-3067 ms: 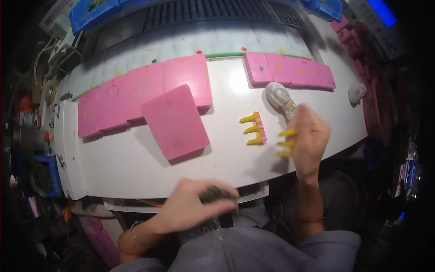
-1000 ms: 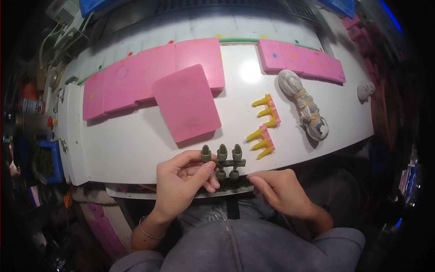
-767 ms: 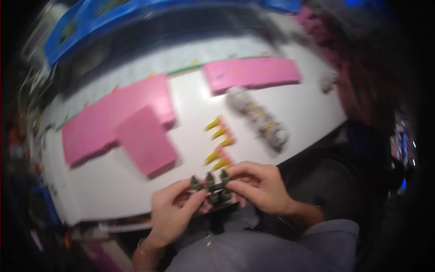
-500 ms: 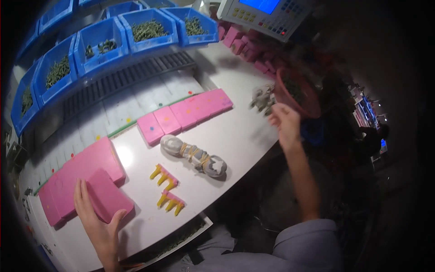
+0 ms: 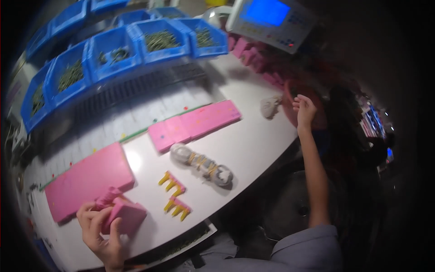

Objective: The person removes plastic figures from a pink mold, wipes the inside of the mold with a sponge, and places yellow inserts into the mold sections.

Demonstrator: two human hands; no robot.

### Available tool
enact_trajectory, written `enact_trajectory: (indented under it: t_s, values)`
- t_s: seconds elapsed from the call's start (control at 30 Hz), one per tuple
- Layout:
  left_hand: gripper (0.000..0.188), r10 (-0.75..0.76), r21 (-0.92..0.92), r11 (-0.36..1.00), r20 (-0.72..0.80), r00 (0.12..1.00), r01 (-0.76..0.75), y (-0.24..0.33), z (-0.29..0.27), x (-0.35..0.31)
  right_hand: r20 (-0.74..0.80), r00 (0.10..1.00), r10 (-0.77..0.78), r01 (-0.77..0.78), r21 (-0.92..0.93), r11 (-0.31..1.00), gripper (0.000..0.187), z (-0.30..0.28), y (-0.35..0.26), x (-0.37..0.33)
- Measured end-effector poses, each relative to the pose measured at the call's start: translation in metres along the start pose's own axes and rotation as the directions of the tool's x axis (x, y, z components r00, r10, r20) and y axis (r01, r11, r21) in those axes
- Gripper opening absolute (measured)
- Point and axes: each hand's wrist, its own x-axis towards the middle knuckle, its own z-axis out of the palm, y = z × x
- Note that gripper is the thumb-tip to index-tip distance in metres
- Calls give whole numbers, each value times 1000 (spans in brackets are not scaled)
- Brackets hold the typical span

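Observation:
My left hand (image 5: pixel 102 226) is closed around a pink block (image 5: pixel 129 217) at the table's near left, its fingers over the block's top. A ridged pink piece (image 5: pixel 108 197) shows by those fingertips; how the two join is unclear. Just behind lies a wide flat pink slab (image 5: pixel 90 181). At the right, my right hand (image 5: pixel 305 111) is raised by a red basket (image 5: pixel 290 109), its fingers curled together. Anything in them is hidden. Left of the basket sits a pale, blurred lump (image 5: pixel 270 107). Two yellow-pronged pink pieces (image 5: pixel 172 182) lie mid-table, near a grey wrapped bundle tied with bands (image 5: pixel 201 164).
Blue bins (image 5: pixel 115 52) with small greenish parts stand at the back left. A long pink slab (image 5: pixel 195 124) lies by a green strip. A control box with a blue screen (image 5: pixel 272 20) is at the back, beside stacked pink blocks (image 5: pixel 253 56). An open drawer (image 5: pixel 186 245) shows below the near edge.
My left hand has gone from lying spread on the pink block to gripping it, and the ridged piece now shows. My right hand has moved right and slightly up, over the basket.

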Motion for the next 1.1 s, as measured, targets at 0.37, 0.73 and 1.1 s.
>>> enact_trajectory:
  t_s: [0.37, 0.73, 1.1]
  values:
    - [70, -29, -353, 928, 254, 967, 121, 10, 23, -15, 967, 247, -68, 490, -64, 870, 53, 83, -115, -194]
    - [107, 127, -48, 992, 244, 961, -119, -5, 52, -33, 959, 60, -278, 554, 200, 808, 69, 70, -183, -236]
    - [115, 123, -141, 985, 155, 980, -101, -17, 66, -33, 881, -293, -372, 843, 422, 335, 57, 64, -184, -286]
